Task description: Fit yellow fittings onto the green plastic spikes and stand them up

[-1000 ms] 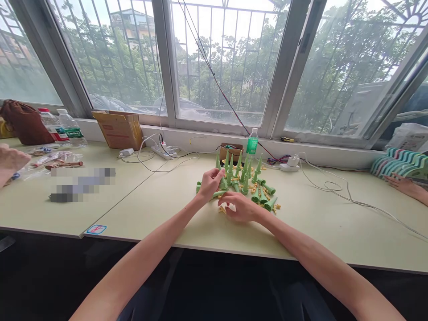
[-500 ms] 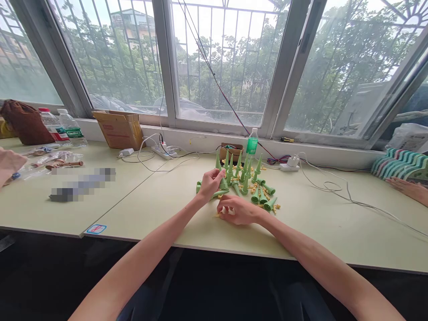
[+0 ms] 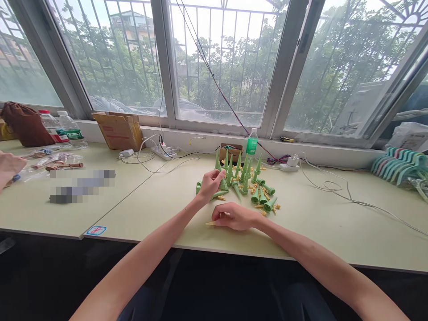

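Note:
My left hand point(image 3: 210, 185) is closed at the left front of a cluster of green plastic cone spikes point(image 3: 245, 185). Its fingertips pinch a green cone spike point(image 3: 223, 184), mostly covered by the fingers. Lower and nearer the table edge, my right hand point(image 3: 236, 216) rests on the tabletop. Between its thumb and fingers is a small yellow plastic piece point(image 3: 210, 223), pointing left. Several cones stand upright on their wide ends; others lie on their sides at the right. Small yellow plastic pieces point(image 3: 274, 208) are scattered among them.
Behind the cones stand a small brown box point(image 3: 231, 153) and a green-labelled bottle point(image 3: 252, 141). Cables and a power strip point(image 3: 166, 152) run along the wall. A cardboard box point(image 3: 117, 130) is at the left, hangers point(image 3: 397, 165) at the right. Another person's hand point(image 3: 11, 166) is far left.
My right hand has moved slightly down towards the table edge, and the yellow piece now sticks out to its left. My left hand stays put. The other person's hand at the right has left the hangers.

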Available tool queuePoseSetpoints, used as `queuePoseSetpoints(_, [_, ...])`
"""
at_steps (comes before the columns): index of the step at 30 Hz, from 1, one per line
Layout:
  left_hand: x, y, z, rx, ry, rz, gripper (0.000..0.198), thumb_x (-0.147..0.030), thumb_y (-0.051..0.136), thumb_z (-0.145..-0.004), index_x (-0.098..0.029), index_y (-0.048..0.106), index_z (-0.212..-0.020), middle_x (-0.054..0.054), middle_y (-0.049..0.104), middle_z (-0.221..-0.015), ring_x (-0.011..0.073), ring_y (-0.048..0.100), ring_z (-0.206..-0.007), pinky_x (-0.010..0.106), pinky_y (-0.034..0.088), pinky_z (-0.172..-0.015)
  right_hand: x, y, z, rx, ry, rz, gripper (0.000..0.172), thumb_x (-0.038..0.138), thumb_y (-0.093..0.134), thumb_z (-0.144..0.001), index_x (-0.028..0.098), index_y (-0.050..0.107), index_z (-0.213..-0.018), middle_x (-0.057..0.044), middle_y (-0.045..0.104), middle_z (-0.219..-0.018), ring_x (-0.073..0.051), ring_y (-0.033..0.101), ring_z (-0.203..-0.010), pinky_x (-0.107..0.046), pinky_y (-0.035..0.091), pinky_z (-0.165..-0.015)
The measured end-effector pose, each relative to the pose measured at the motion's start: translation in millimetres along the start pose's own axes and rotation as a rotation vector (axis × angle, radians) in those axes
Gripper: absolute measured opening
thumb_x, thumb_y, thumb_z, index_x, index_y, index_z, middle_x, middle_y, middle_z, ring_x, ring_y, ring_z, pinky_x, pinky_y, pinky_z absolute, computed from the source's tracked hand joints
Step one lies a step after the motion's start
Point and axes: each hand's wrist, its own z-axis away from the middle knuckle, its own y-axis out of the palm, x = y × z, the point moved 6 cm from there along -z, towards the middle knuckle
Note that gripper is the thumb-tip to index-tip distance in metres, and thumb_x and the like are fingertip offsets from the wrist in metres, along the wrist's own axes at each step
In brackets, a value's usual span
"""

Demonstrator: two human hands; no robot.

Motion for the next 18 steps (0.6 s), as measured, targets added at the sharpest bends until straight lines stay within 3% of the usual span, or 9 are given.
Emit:
queuePoseSetpoints(3, [-1.2, -0.7, 0.3, -0.010, 0.010, -0.013, 0.041, -0.054, 0.063, -0.076, -0.017, 0.052, -0.064, -0.006, 0.036, -0.048, 0.0049, 0.030, -0.037, 0.019, 0.023, -0.032, 2.5, -2.1, 1.5, 0.030, -0.015, -0.159, 0.017, 0.032, 0.052, -0.092, 0.018, 0.061, -0.094, -0.004, 0.068, -0.090, -0.014, 0.063, -0.082, -0.027, 0.050, -0.074])
queuePoseSetpoints(7, [-1.7, -0.6, 0.5, -0.013, 0.005, -0.013, 0.041, -0.054, 0.063, -0.076, -0.016, 0.052, -0.064, -0.006, 0.035, -0.049, 0.0045, 0.030, -0.038, 0.019, 0.022, -0.033, -8.7, -17.0, 1.9, -0.196, -0.013, -0.091, 0.014, 0.029, 0.053, -0.091, 0.017, 0.062, -0.090, -0.006, 0.068, -0.090, -0.016, 0.063, -0.085, -0.032, 0.051, -0.081])
queuePoseSetpoints(11, [-1.9, -0.2, 0.5, -0.006, 0.001, -0.005, 0.041, -0.054, 0.063, -0.076, -0.016, 0.051, -0.064, -0.006, 0.033, -0.049, 0.0043, 0.029, -0.038, 0.019, 0.023, -0.033, -14.6, -16.9, 1.5, -0.230, -0.011, -0.048, 0.014, 0.027, 0.053, -0.091, 0.018, 0.062, -0.096, -0.008, 0.068, -0.102, -0.019, 0.062, -0.094, -0.036, 0.050, -0.086])
queuePoseSetpoints(14, [-1.4, -0.3, 0.4, -0.011, -0.006, -0.008, 0.042, -0.054, 0.063, -0.076, -0.016, 0.051, -0.064, -0.007, 0.033, -0.049, 0.0043, 0.028, -0.038, 0.019, 0.022, -0.032, -7.7, -10.5, 2.3, -0.100, 0.019, -0.166, 0.016, 0.032, 0.054, -0.091, 0.019, 0.062, -0.098, -0.010, 0.066, -0.113, -0.020, 0.062, -0.101, -0.037, 0.050, -0.088])
queuePoseSetpoints(18, [-0.2, -0.7, 0.0, -0.019, -0.011, -0.018, 0.042, -0.055, 0.063, -0.075, -0.016, 0.052, -0.065, -0.007, 0.034, -0.048, 0.0044, 0.029, -0.037, 0.019, 0.024, -0.032, 11.4, 4.8, 7.4, 0.245, 0.051, -0.606, 0.027, 0.043, 0.056, -0.090, 0.017, 0.057, -0.095, -0.011, 0.067, -0.109, -0.021, 0.064, -0.103, -0.037, 0.052, -0.087])
